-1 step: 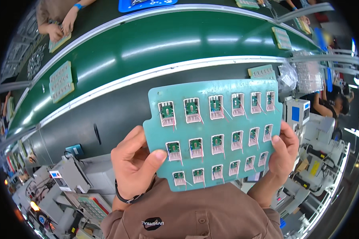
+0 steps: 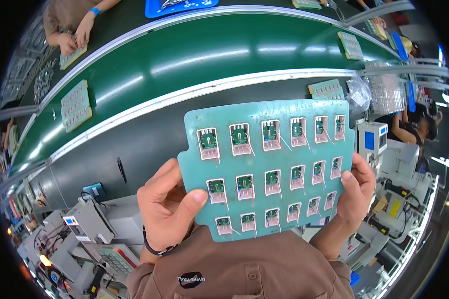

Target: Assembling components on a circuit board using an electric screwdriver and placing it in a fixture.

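Note:
A light green tray [image 2: 254, 164] is held up in front of my chest, tilted so its face shows. Three rows of white plastic housings [image 2: 241, 148] sit in it, each with a small green circuit board [image 2: 239, 132] and thin red and white wires. My left hand [image 2: 167, 204] grips the tray's left edge, thumb on the face and fingers behind. On the right edge, my right hand [image 2: 355, 192] pinches the tray in the same way. The fingers behind the tray are partly hidden.
Beyond the dark worktop [image 2: 154, 139] runs a green conveyor belt [image 2: 194, 50] carrying similar trays [image 2: 76, 105]. Tweezers [image 2: 121, 169] lie on the worktop. A clear plastic bag [image 2: 358, 94] and stacked clear trays [image 2: 386, 92] stand at right. A co-worker's hands [image 2: 75, 42] work across the belt.
Almost nothing differs. The tray stays in both hands with only a very slight shift, and the view has moved a little.

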The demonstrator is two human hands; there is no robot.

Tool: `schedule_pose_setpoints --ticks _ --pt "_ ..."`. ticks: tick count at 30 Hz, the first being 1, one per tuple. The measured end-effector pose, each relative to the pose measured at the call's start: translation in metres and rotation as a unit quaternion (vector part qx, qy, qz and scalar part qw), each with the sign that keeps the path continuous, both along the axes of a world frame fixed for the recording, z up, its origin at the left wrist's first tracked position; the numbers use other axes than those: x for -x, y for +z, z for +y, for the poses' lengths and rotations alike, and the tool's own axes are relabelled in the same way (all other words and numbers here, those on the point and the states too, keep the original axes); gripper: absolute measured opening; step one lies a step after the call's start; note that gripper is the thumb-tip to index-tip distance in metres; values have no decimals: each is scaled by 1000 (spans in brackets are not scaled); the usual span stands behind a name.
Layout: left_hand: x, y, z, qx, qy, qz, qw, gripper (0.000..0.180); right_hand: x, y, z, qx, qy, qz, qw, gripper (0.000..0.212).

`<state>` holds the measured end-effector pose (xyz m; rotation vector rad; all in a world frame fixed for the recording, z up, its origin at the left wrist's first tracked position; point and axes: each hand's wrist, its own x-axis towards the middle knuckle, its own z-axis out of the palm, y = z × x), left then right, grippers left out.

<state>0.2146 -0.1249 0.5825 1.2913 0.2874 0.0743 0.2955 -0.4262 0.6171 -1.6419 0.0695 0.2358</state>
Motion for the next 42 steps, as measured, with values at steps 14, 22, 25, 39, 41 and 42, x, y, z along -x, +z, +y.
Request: schedule_pose_setpoints --ticks 14,22,25,39,41,42 --pt "-31 -3 -29 -22 -32 -13 999 37 -3 -2 -34 5 -35 -6 999 35" --pt "-36 -163 -26 -3 -48 153 987 26 -36 -196 -16 11 51 86 995 27" --pt "-31 -225 -31 -33 -24 202 979 26 -40 -270 -13 44 54 104 992 28" --pt "-13 -294 -37 16 -65 237 969 37 -68 -331 -20 293 -198 177 919 38" --pt "-12 -291 -37 11 -65 237 969 37 -87 -323 -36 128 -386 260 876 62" --pt "-8 -290 -33 3 -48 245 968 37 -101 -305 -40 -28 -456 316 832 69"
